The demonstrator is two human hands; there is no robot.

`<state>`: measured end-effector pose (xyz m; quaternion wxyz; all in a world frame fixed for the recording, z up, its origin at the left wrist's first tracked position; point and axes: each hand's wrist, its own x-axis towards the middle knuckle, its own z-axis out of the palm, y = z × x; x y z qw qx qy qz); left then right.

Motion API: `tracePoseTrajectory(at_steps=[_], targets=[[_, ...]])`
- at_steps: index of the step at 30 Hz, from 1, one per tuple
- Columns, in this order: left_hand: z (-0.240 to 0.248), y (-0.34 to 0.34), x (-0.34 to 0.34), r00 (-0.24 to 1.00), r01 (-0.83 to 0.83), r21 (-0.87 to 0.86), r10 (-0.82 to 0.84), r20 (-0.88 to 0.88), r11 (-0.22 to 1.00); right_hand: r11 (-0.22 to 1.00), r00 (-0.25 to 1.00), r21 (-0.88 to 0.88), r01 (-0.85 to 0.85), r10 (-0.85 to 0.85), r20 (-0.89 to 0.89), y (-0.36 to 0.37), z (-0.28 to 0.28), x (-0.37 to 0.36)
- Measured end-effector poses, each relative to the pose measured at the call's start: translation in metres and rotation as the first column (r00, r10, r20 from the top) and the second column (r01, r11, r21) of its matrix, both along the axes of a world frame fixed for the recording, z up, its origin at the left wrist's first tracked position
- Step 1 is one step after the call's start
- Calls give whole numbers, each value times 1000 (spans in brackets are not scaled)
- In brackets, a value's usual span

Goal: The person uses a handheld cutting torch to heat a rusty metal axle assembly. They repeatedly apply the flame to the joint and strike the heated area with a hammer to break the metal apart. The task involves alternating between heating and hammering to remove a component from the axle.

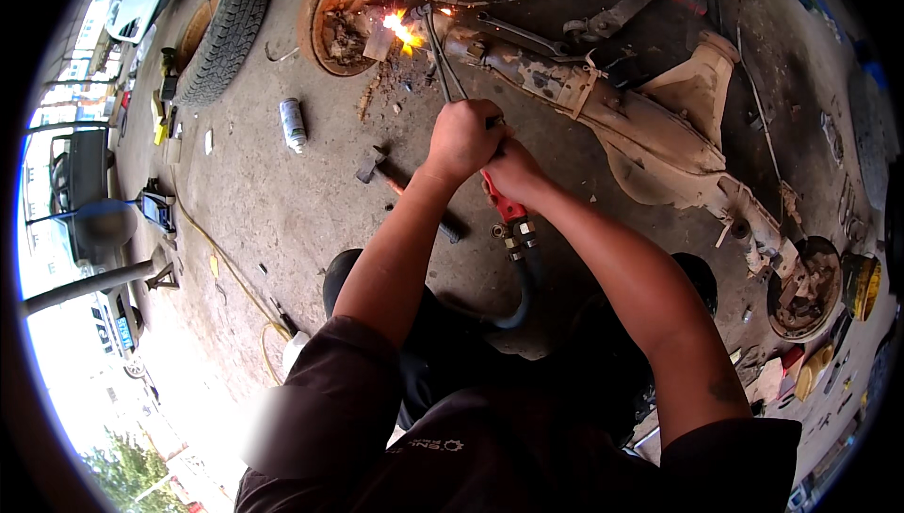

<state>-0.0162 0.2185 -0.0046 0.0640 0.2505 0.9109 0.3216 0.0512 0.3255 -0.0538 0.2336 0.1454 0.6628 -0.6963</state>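
Note:
Both of my hands grip a cutting torch (508, 205) with a red handle, long metal tubes and dark hoses at its rear. My left hand (460, 139) is closed round it in front, near the tubes. Just behind, my right hand (516, 172) is wrapped round the handle and touches the left. The torch head points at the end of a rusty axle housing (556, 80). A bright orange flame (405, 31) with flying sparks burns there, beside a rusty brake drum (325, 19). The glare hides the exact spot being heated.
A hammer (372, 165) and a spray can (293, 125) lie on the concrete left of my arms. A tyre (231, 42) stands farther left. The axle stretches right to another drum (802, 301). A wrench (523, 33) lies behind it. A yellow hose (212, 242) crosses the floor.

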Motion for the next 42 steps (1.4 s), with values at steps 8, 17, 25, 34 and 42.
tracePoseTrajectory(at_steps=[8, 17, 25, 34, 42], targets=[[-2, -1, 0, 1000, 12, -4, -12, -10, 1000, 993, 993, 117, -14, 27, -111, -2, -13, 0], [-1, -3, 1, 1000, 2, -46, -2, 7, 999, 998, 1000, 53, -31, 31, 4, -2, -2, 1], [-3, -2, 0, 1000, 14, -42, -14, 3, 999, 993, 994, 114, -20, 32, -102, -1, -8, 0], [-3, -3, 1, 1000, 16, 2, -16, -16, 1000, 998, 999, 59, -7, 10, -50, -3, -1, 3], [-4, -4, 1, 1000, 11, 13, -11, -26, 1000, 987, 992, 159, -34, 53, -116, -4, -12, 1]])
